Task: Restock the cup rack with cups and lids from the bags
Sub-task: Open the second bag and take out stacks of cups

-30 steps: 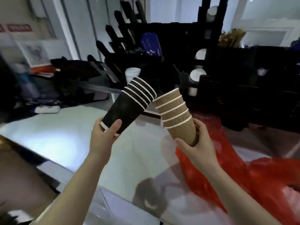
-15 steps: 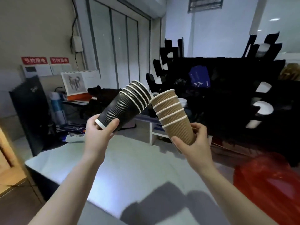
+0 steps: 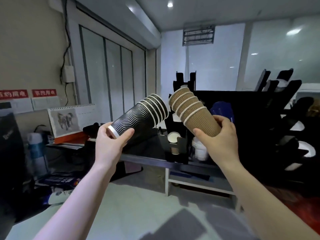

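Head view only.

- Left hand [image 3: 110,144]: thumb and fingers are wrapped round the base of the black cup stack [image 3: 140,115]. The cups are nested, and the rims tilt up toward the cup rack [image 3: 251,108].
- Right hand [image 3: 220,141]: it is clamped the same way on the base of the brown cup stack [image 3: 194,113], held just in front of the rack's left end.
- The rims of the 2 stacks are near each other.

Handling, my judgement:
- The cups are paper, so light.
- The ribbed walls should grip well.
- The walls are thin and would dent under a hard squeeze.
- Nested cups may slide loose if tipped rim-down.
- Best hold is low on the outermost cup, feeding each stack in as 1 piece.

Surface and room:
- A pale table [image 3: 138,213] lies below and in front of the rack.
- A red bag [image 3: 308,215] sits below the rack's right side.
- A glass partition [image 3: 112,84] and a desk calendar [image 3: 69,118] are left of the rack.
- The rack interior is dark, so free slots are hard to make out.
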Demonstrator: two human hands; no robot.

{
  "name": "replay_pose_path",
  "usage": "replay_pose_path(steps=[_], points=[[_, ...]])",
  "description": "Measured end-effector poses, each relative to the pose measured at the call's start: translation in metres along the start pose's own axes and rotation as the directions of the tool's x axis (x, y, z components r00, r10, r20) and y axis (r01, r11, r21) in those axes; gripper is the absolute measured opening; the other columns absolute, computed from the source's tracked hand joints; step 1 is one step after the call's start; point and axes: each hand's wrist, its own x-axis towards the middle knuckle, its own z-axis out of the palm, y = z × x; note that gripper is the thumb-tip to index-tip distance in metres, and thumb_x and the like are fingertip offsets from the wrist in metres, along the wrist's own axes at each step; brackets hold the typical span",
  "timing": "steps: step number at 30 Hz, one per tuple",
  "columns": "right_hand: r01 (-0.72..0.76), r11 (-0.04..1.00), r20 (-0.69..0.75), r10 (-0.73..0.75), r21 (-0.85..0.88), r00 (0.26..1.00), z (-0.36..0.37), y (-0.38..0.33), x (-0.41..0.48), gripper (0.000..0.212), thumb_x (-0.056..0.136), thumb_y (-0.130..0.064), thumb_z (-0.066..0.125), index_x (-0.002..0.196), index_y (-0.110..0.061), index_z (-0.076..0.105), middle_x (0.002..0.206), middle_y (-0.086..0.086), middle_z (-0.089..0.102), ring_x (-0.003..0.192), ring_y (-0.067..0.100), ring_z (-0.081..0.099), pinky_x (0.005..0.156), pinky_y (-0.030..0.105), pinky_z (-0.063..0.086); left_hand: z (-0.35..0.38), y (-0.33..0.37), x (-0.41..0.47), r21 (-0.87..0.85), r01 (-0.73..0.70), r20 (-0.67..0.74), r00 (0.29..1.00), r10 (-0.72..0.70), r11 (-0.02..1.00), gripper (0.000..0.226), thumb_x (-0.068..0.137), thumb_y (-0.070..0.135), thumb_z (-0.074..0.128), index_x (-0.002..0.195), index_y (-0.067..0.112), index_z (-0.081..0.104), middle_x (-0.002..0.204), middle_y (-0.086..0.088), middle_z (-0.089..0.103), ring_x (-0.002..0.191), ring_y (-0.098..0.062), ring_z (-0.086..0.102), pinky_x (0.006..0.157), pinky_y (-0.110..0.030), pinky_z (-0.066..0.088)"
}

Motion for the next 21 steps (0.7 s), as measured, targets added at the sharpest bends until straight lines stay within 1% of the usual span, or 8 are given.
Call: replay_pose_path(steps=[2, 6, 8, 9, 12, 13, 17, 21], points=[[-0.011, 1.0, -0.002, 0.011, 0.027, 1.0, 0.005, 0.003, 0.012, 0.065, 0.066, -0.041, 0.082, 0.117, -0.029, 0.043, 0.111, -0.007, 0.049, 0.092, 0.007, 0.051, 0.06, 0.008, 0.034, 0.002, -0.004, 0.015, 0.01, -0.012, -0.001, 1.0, 0.013, 1.0, 0.057, 0.069, 0.023, 0.083, 0.117, 0.016, 0.051, 0.104, -0.002, 0.063, 0.095, -0.017, 0.066, 0.071, -0.027, 0.056], [-0.014, 1.0, -0.029, 0.015, 0.025, 0.999, 0.02, 0.01, 0.025, 0.061, 0.066, -0.037, 0.083, 0.111, -0.029, 0.042, 0.109, -0.004, 0.053, 0.093, 0.012, 0.055, 0.061, 0.012, 0.036, 0.006, -0.018, 0.04, 0.034, -0.034, -0.001, 0.999, 0.034, 0.999, 0.06, 0.068, 0.025, 0.084, 0.117, 0.018, 0.051, 0.106, -0.001, 0.063, 0.097, -0.017, 0.065, 0.084, -0.041, 0.056], [-0.025, 1.0, -0.044, 0.026, 0.017, 0.999, 0.028, 0.009, 0.03, 0.062, 0.066, -0.035, 0.083, 0.113, -0.026, 0.043, 0.111, -0.002, 0.054, 0.096, 0.014, 0.055, 0.066, 0.016, 0.038, 0.011, -0.023, 0.05, 0.038, -0.029, 0.029, 0.999, 0.028, 0.999, 0.061, 0.068, 0.025, 0.084, 0.119, 0.017, 0.051, 0.107, -0.001, 0.063, 0.097, -0.017, 0.065, 0.086, -0.042, 0.055], [-0.016, 1.0, -0.054, 0.017, 0.012, 0.998, 0.03, 0.007, 0.034, 0.063, 0.066, -0.034, 0.083, 0.114, -0.026, 0.043, 0.111, -0.002, 0.053, 0.096, 0.013, 0.054, 0.066, 0.016, 0.038, 0.013, -0.025, 0.054, 0.042, -0.038, 0.043, 0.998, 0.036, 0.998, 0.062, 0.067, 0.025, 0.084, 0.119, 0.018, 0.051, 0.107, -0.001, 0.063, 0.096, -0.014, 0.065, 0.085, -0.038, 0.055], [0.027, 0.999, -0.118, -0.03, -0.024, 0.993, 0.037, -0.004, 0.047, 0.065, 0.065, -0.035, 0.083, 0.115, -0.027, 0.042, 0.11, -0.006, 0.05, 0.096, 0.01, 0.051, 0.068, 0.017, 0.039, 0.02, -0.026, 0.071, 0.094, -0.133, 0.104, 0.987, 0.123, 0.987, 0.061, 0.065, 0.028, 0.085, 0.116, 0.027, 0.051, 0.101, 0.01, 0.062, 0.083, 0.009, 0.061, 0.068, -0.011, 0.049], [0.032, 0.999, -0.143, -0.037, -0.038, 0.989, 0.039, -0.007, 0.051, 0.065, 0.064, -0.036, 0.082, 0.115, -0.027, 0.042, 0.11, -0.006, 0.049, 0.096, 0.009, 0.05, 0.071, 0.019, 0.039, 0.021, -0.024, 0.078, 0.119, -0.159, 0.132, 0.981, 0.143, 0.98, 0.06, 0.065, 0.029, 0.084, 0.114, 0.031, 0.05, 0.101, 0.014, 0.061, 0.084, 0.012, 0.059, 0.067, -0.009, 0.047], [0.044, 0.994, -0.189, -0.063, -0.104, 0.98, 0.045, -0.014, 0.059, 0.066, 0.063, -0.038, 0.081, 0.115, -0.026, 0.044, 0.111, -0.006, 0.046, 0.093, 0.007, 0.047, 0.07, 0.016, 0.035, 0.025, -0.016, 0.098, 0.267, -0.296, 0.288, 0.932, 0.217, 0.917, 0.065, 0.064, 0.036, 0.082, 0.12, 0.038, 0.05, 0.123, 0.005, 0.057, 0.113, -0.013, 0.054, 0.095, -0.035, 0.046], [0.028, 0.989, -0.216, -0.058, -0.142, 0.975, 0.047, -0.011, 0.059, 0.065, 0.064, -0.036, 0.082, 0.116, -0.025, 0.044, 0.113, -0.005, 0.044, 0.091, 0.005, 0.046, 0.073, 0.017, 0.037, 0.036, -0.012, 0.106, 0.353, -0.457, 0.393, 0.864, 0.314, 0.817, 0.077, 0.065, 0.036, 0.081, 0.132, 0.037, 0.044, 0.132, 0.002, 0.049, 0.111, 0.002, 0.036, 0.093, -0.027, 0.033]])
